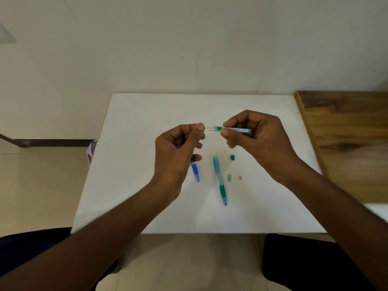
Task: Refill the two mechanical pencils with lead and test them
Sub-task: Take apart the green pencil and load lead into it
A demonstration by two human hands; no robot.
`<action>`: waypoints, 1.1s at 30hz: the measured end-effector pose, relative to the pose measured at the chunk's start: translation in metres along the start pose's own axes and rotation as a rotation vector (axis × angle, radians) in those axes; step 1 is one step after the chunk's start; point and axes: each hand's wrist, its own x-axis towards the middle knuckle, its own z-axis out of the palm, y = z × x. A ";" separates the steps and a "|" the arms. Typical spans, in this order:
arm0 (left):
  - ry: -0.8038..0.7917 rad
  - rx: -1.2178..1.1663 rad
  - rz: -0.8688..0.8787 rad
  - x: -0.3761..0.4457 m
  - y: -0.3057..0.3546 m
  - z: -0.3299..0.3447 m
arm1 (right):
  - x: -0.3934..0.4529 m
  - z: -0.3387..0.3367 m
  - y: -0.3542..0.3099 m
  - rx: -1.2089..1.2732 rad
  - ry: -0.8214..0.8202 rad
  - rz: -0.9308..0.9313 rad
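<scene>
My right hand (258, 137) grips a slim clear lead case (233, 129) with a green end, held level above the white table (147, 206). Thin leads (209, 129) stick out of its left end. My left hand (176, 152) pinches the tips of those leads between thumb and forefinger. On the table lies a teal mechanical pencil (220, 179), tip toward me. A blue mechanical pencil (195, 172) lies to its left, its upper part hidden behind my left hand. A small green cap (232, 157), a pale teal cap (229, 177) and a tiny grey eraser piece (240, 177) lie to the right of the teal pencil.
A wooden surface (344, 139) adjoins the table on the right. A pale wall stands behind the table and tiled floor lies to the left. My knees in dark trousers sit below the table's near edge.
</scene>
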 end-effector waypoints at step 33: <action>-0.234 0.484 0.429 0.007 -0.001 -0.005 | -0.007 0.011 0.000 -0.057 0.014 0.134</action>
